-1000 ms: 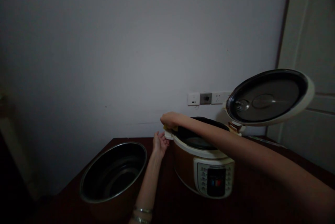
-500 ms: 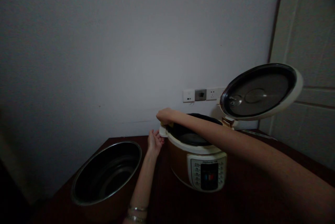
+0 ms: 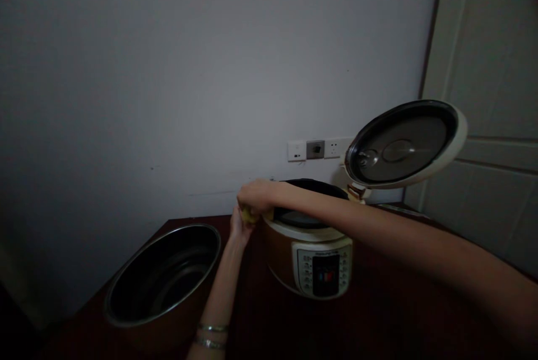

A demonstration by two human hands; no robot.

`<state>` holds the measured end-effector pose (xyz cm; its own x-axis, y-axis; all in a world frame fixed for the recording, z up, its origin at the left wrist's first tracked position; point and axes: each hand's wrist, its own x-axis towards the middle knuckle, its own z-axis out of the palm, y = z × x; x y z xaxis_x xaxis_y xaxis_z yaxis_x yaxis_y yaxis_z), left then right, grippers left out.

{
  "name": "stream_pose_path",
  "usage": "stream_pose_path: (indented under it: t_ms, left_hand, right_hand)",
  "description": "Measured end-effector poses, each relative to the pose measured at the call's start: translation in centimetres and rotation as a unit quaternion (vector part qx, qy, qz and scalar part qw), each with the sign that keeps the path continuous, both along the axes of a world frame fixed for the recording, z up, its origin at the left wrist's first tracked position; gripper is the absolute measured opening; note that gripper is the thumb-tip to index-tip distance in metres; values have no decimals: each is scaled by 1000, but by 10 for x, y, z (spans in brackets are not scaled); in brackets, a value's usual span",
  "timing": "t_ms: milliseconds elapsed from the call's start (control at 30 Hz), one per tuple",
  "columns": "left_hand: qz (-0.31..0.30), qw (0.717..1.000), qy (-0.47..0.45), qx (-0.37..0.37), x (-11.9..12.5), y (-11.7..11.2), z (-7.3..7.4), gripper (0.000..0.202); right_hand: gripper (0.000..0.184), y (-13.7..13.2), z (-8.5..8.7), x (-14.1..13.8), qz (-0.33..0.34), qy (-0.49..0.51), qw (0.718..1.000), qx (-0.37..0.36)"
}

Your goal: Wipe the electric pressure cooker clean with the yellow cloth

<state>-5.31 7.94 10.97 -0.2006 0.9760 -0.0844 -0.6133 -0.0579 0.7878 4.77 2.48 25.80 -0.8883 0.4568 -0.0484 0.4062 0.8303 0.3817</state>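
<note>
A rice cooker with a brown body, white rim and front control panel stands on the dark table, its lid raised on the hinge at the right. My right hand reaches across the cooker's opening to its left rim. It is closed on a yellow cloth, which shows in small patches below the fingers. Just beneath it, at the cooker's left side handle, is my left hand, close against the cloth. The left fingers are mostly hidden behind the cloth and my right hand, and so is the handle.
To the left sits a large inner pot with a dark inside and a shiny rim, near my left forearm. Wall sockets are behind the cooker. A pale door stands at the right. The dark red table meets the wall.
My right hand has moved with the yellow cloth from the top of the rim outward and down, over the side handle and onto my left hand. The view has shifted slightly.
</note>
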Motion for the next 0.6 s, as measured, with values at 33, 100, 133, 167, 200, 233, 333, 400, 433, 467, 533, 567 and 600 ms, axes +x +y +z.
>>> stream_pose_path:
  t_ms: [33, 100, 133, 167, 200, 233, 333, 400, 433, 467, 533, 567, 600]
  left_hand:
    - [11, 1000, -14, 1, 0, -1, 0, 17]
    - [20, 999, -36, 3, 0, -2, -2, 16]
    - [18, 999, -42, 1, 0, -3, -2, 15]
    - [12, 999, -49, 2, -1, -3, -3, 15]
    - [7, 998, -56, 3, -1, -3, -3, 15]
    - [2, 998, -62, 7, -2, -3, -3, 16]
    - [-23, 996, -82, 25, -3, -2, -2, 25]
    - [-46, 994, -93, 35, -3, -1, -1, 29]
    - [-53, 993, -97, 38, -3, -1, 0, 31]
    - [-55, 993, -101, 37, -2, -1, 0, 32]
    - [-48, 993, -105, 29, -1, -2, 1, 32]
    - [-43, 993, -107, 23, -1, -2, 2, 32]
    - [-38, 993, -107, 17, 0, -3, 2, 32]
  right_hand:
    - [31, 4, -2, -3, 2, 19, 1000, 15]
    - [29, 11, -7, -10, 11, 25, 999, 34]
    - [28, 13, -9, -13, 12, 24, 999, 42]
    - [27, 14, -12, -16, 9, 18, 999, 47]
    - [26, 15, -15, -17, 4, 11, 999, 50]
    - [26, 14, -17, -18, -1, 2, 999, 49]
    - [30, 11, -16, -15, -19, -38, 999, 19]
    - [34, 8, -12, -12, -38, -60, 997, -5]
    - [35, 7, -9, -11, -51, -68, 996, -16]
    - [35, 6, -8, -12, -61, -75, 995, -26]
    - [34, 5, -6, -15, -72, -81, 994, -33]
    - [34, 6, -7, -18, -73, -76, 994, -27]
    - [34, 8, -8, -21, -71, -68, 995, -19]
